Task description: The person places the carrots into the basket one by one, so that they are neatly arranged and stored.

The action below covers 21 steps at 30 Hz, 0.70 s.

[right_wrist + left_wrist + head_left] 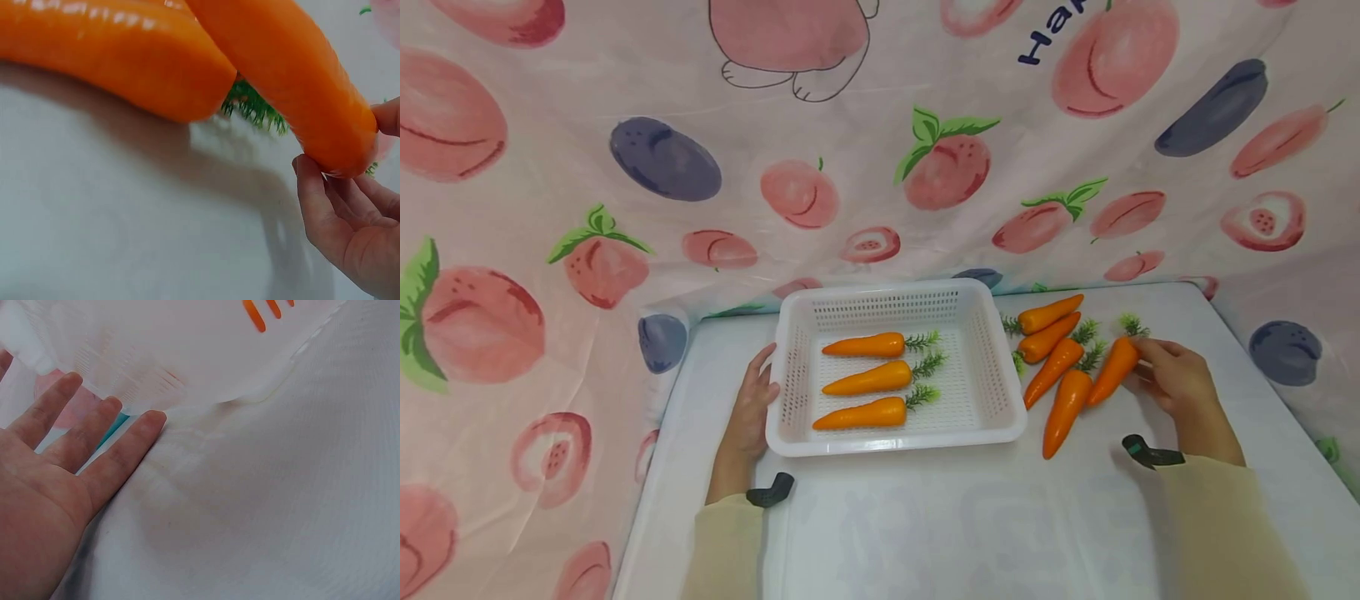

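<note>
A white plastic basket (898,446) stands on the table with three orange carrots in it, one of them the middle carrot (868,379). My left hand (751,408) rests against the basket's left side, its fingers fairly straight; the left wrist view shows the fingertips (155,419) at the basket wall. To the right of the basket, my right hand (1176,383) pinches a carrot (1116,367) near its leafy end. In the right wrist view, thumb and fingers lie on either side of that carrot (300,75), above another carrot (125,56).
Several more carrots lie loosely between the basket and my right hand, among them a front carrot (1066,412) and a back carrot (1051,313). A white cloth covers the table (955,525). Behind it hangs a pink fruit-printed curtain (850,150).
</note>
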Each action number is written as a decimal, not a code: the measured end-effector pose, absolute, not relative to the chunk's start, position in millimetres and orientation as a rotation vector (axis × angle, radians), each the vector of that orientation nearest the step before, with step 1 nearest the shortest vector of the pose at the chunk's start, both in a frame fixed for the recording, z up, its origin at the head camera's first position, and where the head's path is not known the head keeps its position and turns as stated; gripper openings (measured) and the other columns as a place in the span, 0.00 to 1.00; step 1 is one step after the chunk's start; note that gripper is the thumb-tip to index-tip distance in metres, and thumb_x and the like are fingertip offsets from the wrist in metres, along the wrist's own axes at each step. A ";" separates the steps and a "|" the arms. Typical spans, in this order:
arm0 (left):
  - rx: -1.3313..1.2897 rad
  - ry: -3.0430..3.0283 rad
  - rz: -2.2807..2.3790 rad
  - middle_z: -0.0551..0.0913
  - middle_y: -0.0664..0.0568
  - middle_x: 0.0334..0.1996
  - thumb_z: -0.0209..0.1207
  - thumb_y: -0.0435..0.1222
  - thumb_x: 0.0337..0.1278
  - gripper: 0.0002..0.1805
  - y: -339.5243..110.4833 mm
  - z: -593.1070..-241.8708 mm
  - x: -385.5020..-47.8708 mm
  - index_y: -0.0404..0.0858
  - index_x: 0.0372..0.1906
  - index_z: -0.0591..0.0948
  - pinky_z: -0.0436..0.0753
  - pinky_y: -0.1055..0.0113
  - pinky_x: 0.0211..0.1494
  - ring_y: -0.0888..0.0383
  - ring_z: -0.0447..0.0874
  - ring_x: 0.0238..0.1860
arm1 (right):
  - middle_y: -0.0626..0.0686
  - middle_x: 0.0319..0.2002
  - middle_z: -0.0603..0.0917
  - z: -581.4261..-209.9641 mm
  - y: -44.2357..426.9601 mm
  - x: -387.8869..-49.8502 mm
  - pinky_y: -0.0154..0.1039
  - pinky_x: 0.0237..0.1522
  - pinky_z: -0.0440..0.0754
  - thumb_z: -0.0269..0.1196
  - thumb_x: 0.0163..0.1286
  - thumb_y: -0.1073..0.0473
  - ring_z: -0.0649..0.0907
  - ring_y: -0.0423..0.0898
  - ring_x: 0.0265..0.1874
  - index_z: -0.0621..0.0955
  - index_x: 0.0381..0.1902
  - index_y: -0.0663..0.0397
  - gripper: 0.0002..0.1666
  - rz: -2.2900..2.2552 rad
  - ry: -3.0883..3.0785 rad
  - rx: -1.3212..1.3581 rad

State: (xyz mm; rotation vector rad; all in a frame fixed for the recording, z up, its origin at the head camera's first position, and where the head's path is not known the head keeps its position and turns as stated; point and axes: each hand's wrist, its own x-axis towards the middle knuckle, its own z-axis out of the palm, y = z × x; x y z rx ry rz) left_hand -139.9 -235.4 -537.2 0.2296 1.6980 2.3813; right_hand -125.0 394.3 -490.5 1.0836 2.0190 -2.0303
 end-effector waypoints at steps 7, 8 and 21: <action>0.252 1.714 2.375 0.58 0.45 0.79 0.50 0.33 0.72 0.37 -235.0 -535.6 -140.0 0.55 0.81 0.55 0.82 0.62 0.65 0.52 0.69 0.70 | 0.40 0.48 0.74 -479.7 385.3 -125.2 0.32 0.37 0.88 0.74 0.58 0.38 0.78 0.39 0.46 0.57 0.81 0.46 0.61 -2.190 1.877 1.070; 0.258 1.719 2.371 0.57 0.45 0.79 0.50 0.33 0.72 0.37 -235.1 -535.4 -139.8 0.54 0.81 0.54 0.81 0.62 0.65 0.52 0.69 0.70 | 0.40 0.48 0.75 -478.8 383.7 -125.3 0.33 0.37 0.89 0.74 0.58 0.39 0.78 0.39 0.46 0.57 0.81 0.46 0.60 -2.234 1.842 1.066; 0.208 1.746 2.365 0.60 0.48 0.79 0.49 0.32 0.72 0.37 -234.1 -537.4 -139.5 0.56 0.80 0.55 0.82 0.63 0.64 0.53 0.70 0.70 | 0.46 0.45 0.84 -467.1 363.7 -119.1 0.41 0.45 0.90 0.68 0.69 0.58 0.83 0.41 0.48 0.83 0.51 0.45 0.13 -2.703 1.224 0.872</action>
